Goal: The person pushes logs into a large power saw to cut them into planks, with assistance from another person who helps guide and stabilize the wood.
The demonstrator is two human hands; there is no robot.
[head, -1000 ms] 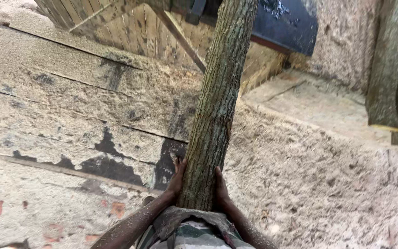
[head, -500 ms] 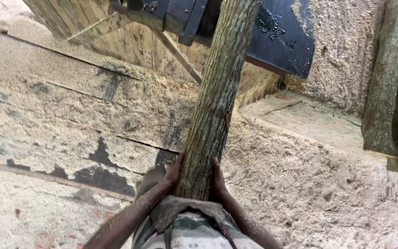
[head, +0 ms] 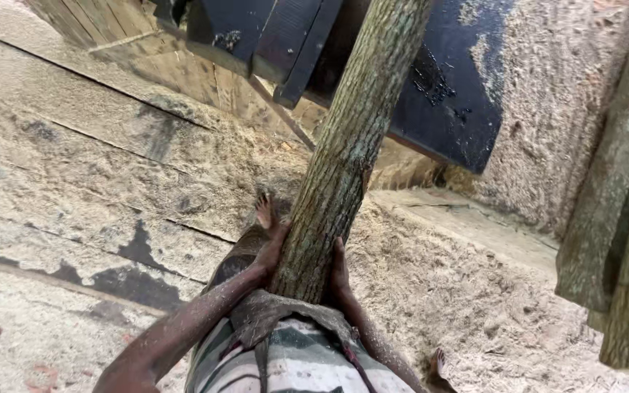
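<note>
- Gripping a long log (head: 351, 138) from both sides, the person holds its near end against their belly, over a striped shirt (head: 293, 364) and a scrap of brown cloth (head: 263, 316).
- The left hand (head: 269, 251) lies flat against the left side of the log near its lower end, fingers pointing up along the bark, so it presses on the log rather than wrapping it.
- The right hand (head: 338, 269) does the same on the right side, fingers laid along the bark; only its edge shows, the rest being hidden behind the log.
- The log is round, covered in grey-green bark, and runs from the person's waist up and away, tilted slightly to the right, out past the top of the view.
- Its far part crosses in front of a dark metal machine (head: 445, 94) with flat black panels dusted with sawdust.
- A bare foot (head: 263, 211) shows just left of the log, toes pointing away; another foot (head: 438, 364) peeks in at the lower right.
- Sawdust (head: 475, 306) lies thick over the ground on the right, and over the worn wooden boards (head: 74, 167) on the left.
- More bark-covered timber (head: 620, 218) stands upright at the right edge, well apart from the hands.
</note>
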